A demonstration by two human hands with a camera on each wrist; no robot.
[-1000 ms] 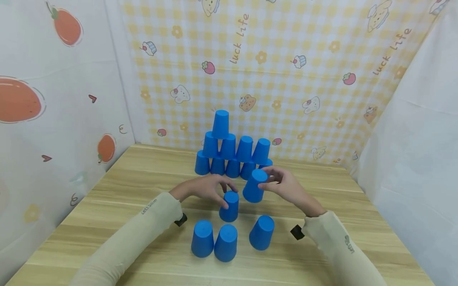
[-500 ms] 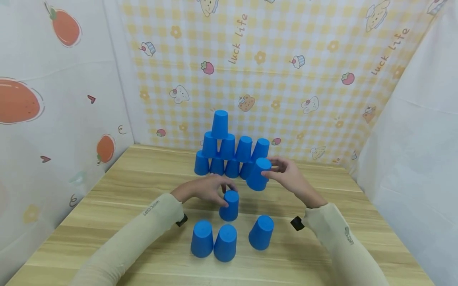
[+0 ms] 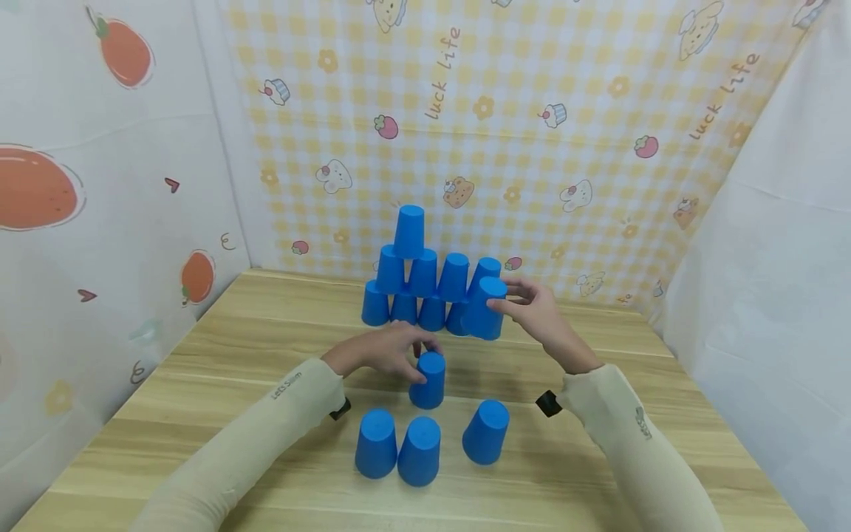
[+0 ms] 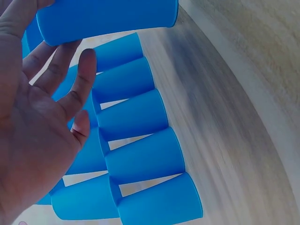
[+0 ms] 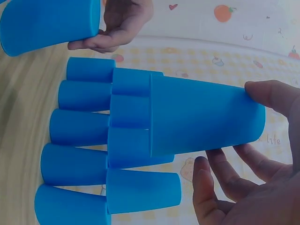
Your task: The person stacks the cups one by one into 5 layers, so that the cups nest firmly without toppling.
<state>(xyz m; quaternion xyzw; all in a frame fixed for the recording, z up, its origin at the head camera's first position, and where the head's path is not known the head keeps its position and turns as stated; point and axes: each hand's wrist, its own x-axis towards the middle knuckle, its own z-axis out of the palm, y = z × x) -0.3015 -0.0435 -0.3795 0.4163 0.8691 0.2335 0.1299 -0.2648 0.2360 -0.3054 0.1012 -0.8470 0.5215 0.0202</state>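
My right hand (image 3: 540, 314) holds a blue cup (image 3: 484, 314) upside down near its narrow end, thumb on one side and fingers on the other. That cup is off the table, in front of the right end of a stack of blue cups (image 3: 453, 277). In the right wrist view the held cup (image 5: 206, 117) overlaps part of the stack. My left hand (image 3: 388, 350) has thumb and fingers around the top of another upside-down cup (image 3: 427, 383), nearer to me. Whether this one touches the table cannot be told.
The stack has a bottom row, a second row and one top cup (image 3: 409, 232) at the left. Two cups (image 3: 377, 445) (image 3: 419, 452) stand side by side at the front, a third cup (image 3: 486, 433) to their right. A patterned cloth (image 3: 505, 148) hangs behind the wooden table (image 3: 279, 325).
My right hand has carried its cup away from me and slightly right, up to the stack's right end. The left hand and its cup have hardly moved.
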